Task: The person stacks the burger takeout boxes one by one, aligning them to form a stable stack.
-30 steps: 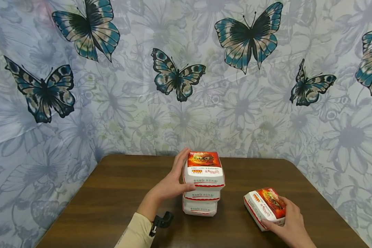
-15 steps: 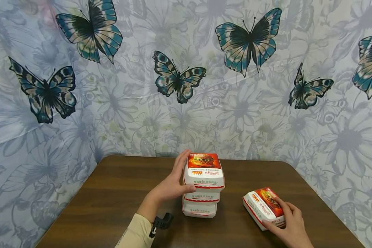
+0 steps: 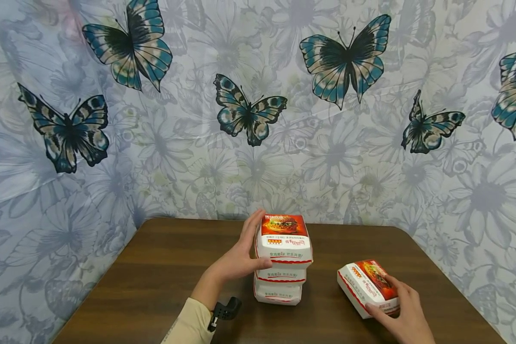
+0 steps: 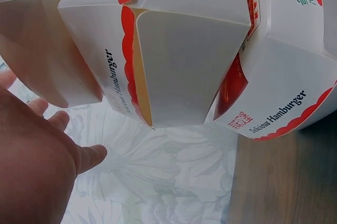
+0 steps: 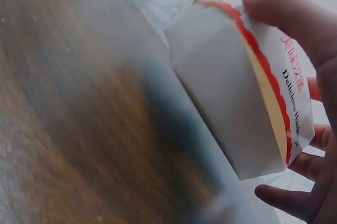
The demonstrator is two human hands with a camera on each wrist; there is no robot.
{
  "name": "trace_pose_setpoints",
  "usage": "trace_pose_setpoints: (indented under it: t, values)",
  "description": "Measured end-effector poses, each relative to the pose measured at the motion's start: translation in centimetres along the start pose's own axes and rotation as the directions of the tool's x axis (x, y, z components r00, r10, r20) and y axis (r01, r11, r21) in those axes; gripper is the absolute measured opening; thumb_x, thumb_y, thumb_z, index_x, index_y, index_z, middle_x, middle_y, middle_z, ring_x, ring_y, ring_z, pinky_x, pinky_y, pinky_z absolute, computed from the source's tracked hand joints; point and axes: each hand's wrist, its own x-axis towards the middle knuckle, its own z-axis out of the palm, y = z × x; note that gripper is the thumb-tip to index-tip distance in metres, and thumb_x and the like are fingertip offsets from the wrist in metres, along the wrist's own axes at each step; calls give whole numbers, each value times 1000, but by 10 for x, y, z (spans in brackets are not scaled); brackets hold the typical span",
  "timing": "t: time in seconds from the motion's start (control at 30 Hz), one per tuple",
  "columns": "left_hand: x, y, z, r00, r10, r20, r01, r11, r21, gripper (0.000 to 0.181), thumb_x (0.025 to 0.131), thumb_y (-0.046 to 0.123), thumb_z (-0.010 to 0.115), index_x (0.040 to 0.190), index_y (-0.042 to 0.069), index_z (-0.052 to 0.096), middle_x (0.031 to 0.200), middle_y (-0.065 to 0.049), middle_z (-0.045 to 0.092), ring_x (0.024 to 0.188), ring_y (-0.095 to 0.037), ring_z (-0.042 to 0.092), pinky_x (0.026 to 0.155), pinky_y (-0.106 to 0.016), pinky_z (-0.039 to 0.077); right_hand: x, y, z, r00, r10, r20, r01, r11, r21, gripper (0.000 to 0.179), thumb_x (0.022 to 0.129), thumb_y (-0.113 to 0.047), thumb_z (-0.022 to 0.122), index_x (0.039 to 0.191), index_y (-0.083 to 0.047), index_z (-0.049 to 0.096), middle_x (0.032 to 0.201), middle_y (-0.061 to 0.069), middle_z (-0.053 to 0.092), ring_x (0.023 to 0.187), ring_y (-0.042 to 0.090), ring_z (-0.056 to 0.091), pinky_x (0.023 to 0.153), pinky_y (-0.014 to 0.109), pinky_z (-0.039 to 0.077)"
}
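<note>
Three white-and-red hamburger boxes stand stacked near the middle of the table, the top box (image 3: 284,241) over a middle box (image 3: 281,274) and a bottom box (image 3: 278,291). My left hand (image 3: 236,258) lies along the stack's left side, its thumb at the front of the top box and its fingers stretched toward the back. In the left wrist view those fingers (image 4: 58,121) look extended beside the boxes; contact is hard to tell. To the right, my right hand (image 3: 406,310) grips a separate hamburger box (image 3: 365,289) between thumb and fingers. That box looks tilted in the right wrist view.
The brown wooden table (image 3: 176,263) has rounded back corners. Behind it hangs a butterfly-patterned cloth (image 3: 335,181). A black band with a small device (image 3: 225,309) sits on the left wrist, over a cream sleeve (image 3: 191,325).
The head view has shifted slightly, so the background sits lower in it. Both hands and the boxes keep nearly the same places.
</note>
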Motion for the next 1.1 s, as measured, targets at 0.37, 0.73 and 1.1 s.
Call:
trace_pose_setpoints:
  t: [0.37,0.73,1.1]
  values:
    - [0,-2,-1,1000,3,-2,-3,1000,9,109,81,67,70,158,41,-2,168,4,-10,155,-24,-9,118,-67,18,-2,-11,-1,991,-46,-124,60,991,118,86,84,-33,81,149,-2,35,139,33,30,122,45,30,68,13,33]
    - [-1,-2,0,1000,-14,-7,14,1000,-14,116,79,69,70,161,32,-4,167,5,-11,155,-27,-9,117,-68,19,8,-28,-13,937,-231,-262,249,968,35,86,77,-25,86,148,-6,40,140,24,40,123,36,32,84,4,19]
    - [-2,-3,0,998,-60,-18,59,998,-26,118,75,75,69,158,40,-6,166,9,-9,155,-24,-7,118,-67,19,33,-53,-35,862,-351,-366,398,916,59,87,69,-11,87,145,-8,46,136,18,44,122,-13,19,88,3,17]
